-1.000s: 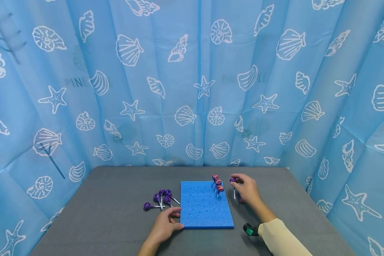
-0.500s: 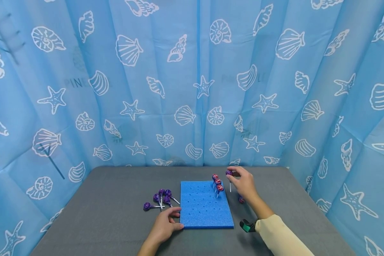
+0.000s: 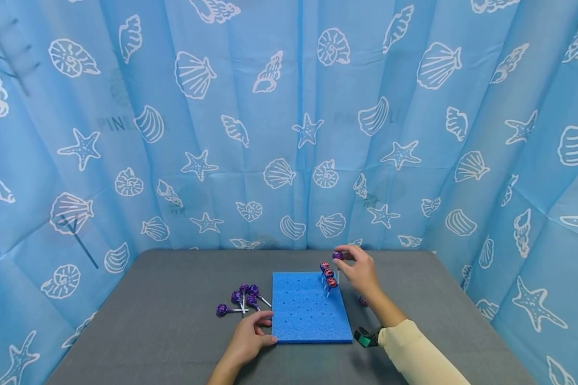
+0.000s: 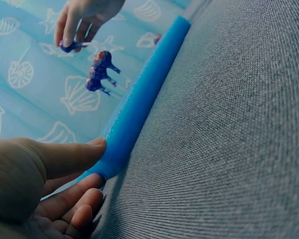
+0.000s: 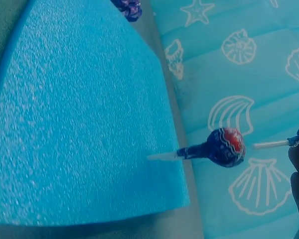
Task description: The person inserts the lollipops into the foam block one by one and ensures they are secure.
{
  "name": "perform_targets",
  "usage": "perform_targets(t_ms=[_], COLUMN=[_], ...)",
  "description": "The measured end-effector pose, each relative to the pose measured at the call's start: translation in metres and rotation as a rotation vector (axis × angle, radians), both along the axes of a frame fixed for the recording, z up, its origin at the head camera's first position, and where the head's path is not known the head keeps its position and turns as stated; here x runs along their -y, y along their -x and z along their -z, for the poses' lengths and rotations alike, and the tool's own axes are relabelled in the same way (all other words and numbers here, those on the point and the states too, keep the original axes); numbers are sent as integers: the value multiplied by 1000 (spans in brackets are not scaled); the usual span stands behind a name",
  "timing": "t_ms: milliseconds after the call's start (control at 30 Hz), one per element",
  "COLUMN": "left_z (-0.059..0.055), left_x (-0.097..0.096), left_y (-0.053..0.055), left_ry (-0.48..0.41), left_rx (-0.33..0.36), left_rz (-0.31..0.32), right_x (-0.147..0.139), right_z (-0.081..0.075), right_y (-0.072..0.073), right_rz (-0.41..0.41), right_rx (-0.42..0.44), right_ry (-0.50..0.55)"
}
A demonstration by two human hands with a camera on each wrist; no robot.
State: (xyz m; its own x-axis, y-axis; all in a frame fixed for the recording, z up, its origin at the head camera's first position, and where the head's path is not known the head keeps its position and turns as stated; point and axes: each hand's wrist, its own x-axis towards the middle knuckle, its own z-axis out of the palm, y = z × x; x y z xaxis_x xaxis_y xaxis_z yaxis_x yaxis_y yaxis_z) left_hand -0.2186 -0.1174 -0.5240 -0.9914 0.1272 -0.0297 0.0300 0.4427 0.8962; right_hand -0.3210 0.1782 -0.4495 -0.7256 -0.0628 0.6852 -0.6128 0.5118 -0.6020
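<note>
A blue foam board [image 3: 308, 315] with rows of small holes lies on the table. At its near left corner my left hand [image 3: 248, 338] grips the edge, thumb and fingers against it in the left wrist view. My right hand [image 3: 361, 274] pinches a purple-wrapped lollipop [image 3: 337, 256] by its candy head, stick pointing down, above the board's far right corner. Beside it, three lollipops with red and blue wrappers [image 3: 329, 273] stand in the board along its right side. In the right wrist view, the held lollipop's white stick [image 5: 270, 145] shows near a standing lollipop [image 5: 225, 147].
Several purple lollipops [image 3: 252, 299] lie in a loose pile left of the board. Another lollipop [image 3: 363, 301] lies right of the board, partly behind the right forearm. A blue curtain with shell prints [image 3: 289, 133] hangs behind the grey table [image 3: 183, 342].
My right hand has moved left and slightly up with the purple lollipop, from beside the board to its far right corner. The left hand and board have stayed still.
</note>
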Motion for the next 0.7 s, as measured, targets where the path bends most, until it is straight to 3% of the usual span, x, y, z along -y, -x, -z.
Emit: perform_targets(t_ms=[433, 700], left_z=[0, 0], left_x=[2, 1], left_y=[-1, 0], left_ry=[-17, -7], left_rx=[-40, -14], left_rz=[16, 10], right_x=[18, 28], right_z=[-6, -5], right_y=[-5, -4], right_rz=[-25, -23], right_rx=[-10, 42], right_ry=[24, 22])
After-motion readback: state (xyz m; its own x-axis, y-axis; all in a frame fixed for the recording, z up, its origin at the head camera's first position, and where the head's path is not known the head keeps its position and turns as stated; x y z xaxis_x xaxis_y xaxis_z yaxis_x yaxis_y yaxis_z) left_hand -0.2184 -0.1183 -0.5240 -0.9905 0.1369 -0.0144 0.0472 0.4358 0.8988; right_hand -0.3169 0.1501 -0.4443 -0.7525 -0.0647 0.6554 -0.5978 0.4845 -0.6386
